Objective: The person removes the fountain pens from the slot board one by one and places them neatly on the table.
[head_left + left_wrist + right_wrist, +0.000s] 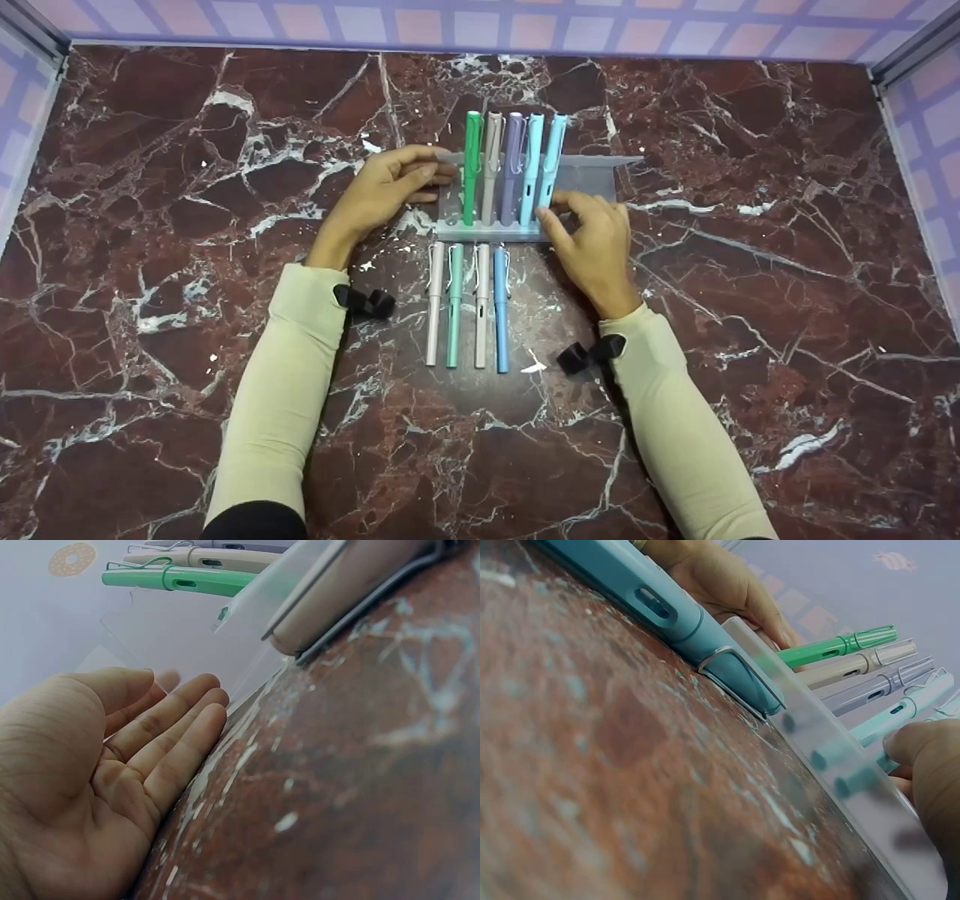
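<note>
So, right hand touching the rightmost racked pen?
Touching. Right wrist view shows it: the right hand pinches the pen, thumb across it.

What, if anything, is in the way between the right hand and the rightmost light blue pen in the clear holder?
Nothing visible: the right hand pinches the lower part of the rightmost light blue pen. The four loose pens lie on the near side of the clear holder, not between them.
</note>
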{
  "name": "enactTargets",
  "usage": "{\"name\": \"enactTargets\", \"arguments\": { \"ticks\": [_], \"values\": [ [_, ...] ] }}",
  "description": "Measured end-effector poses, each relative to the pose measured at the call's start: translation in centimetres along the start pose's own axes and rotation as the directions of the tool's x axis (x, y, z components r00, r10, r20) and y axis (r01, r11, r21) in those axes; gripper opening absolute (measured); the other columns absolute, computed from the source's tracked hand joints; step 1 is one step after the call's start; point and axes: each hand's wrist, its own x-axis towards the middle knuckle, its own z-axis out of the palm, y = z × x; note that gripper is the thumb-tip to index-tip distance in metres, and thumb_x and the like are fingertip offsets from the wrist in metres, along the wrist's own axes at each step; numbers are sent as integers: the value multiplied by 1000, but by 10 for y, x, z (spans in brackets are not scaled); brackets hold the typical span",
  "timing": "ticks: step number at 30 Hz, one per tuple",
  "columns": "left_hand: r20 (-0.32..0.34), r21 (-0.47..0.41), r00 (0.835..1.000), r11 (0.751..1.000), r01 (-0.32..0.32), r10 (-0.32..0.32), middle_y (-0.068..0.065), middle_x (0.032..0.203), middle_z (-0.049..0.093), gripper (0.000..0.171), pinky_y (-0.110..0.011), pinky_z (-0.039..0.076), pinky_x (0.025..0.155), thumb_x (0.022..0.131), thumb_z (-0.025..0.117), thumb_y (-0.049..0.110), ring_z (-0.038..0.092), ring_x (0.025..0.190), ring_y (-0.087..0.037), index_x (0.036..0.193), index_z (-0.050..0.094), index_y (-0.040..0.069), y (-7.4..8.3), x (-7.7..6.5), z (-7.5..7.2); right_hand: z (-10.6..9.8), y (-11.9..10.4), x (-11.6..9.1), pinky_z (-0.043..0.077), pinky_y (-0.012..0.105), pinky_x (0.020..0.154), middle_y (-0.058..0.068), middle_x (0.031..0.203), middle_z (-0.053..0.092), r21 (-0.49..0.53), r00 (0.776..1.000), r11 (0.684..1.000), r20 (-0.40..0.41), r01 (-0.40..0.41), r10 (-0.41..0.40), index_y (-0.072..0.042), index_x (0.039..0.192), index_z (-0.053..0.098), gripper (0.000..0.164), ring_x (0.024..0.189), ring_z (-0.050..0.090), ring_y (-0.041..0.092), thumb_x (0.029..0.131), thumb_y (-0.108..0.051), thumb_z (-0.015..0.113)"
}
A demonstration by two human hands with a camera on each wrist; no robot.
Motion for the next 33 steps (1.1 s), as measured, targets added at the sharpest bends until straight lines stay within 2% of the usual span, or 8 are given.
{"name": "enactTargets", "arguments": {
  "ticks": [9,16,20,24,33],
  "values": [
    [-5,0,1000,1000,-1,1,-17,131,64,32,-34,57,99,105,48,8,64,118,-28,134,59,6,-1,0,0,1,0,0,41,45,74,13,94,76,13,1000,1000,-17,-9,10,-4,100,74,26,80,66,33,91,-28,75],
    [-2,6,1000,1000,-4,4,-16,131,64,32,-34,57,99,105,48,9,64,118,-28,134,60,8,0,-1,0,1,-1,-1,40,44,71,13,89,75,40,999,999,-50,-7,9,-3,99,74,26,74,63,32,92,-28,74],
    [4,-3,1000,1000,-4,4,-17,132,64,32,-35,57,100,105,48,9,64,119,-28,135,59,7,0,-1,0,0,0,0,43,38,69,12,85,74,79,996,997,-89,12,-5,-2,97,74,23,68,62,28,91,-25,74],
    [5,-8,1000,1000,-1,1,-18,132,63,32,-35,57,100,105,49,9,63,119,-29,135,59,6,0,-1,1,0,2,1,51,34,63,12,84,74,151,990,988,-140,42,-21,1,95,73,20,65,63,23,91,-19,75],
    [4,-2,1000,1000,-13,13,-19,132,63,32,-35,57,99,105,48,8,64,118,-29,135,59,5,0,-1,0,1,1,1,54,39,64,11,78,72,244,978,969,-210,48,4,2,91,70,17,68,63,21,90,-14,75]
  ]
}}
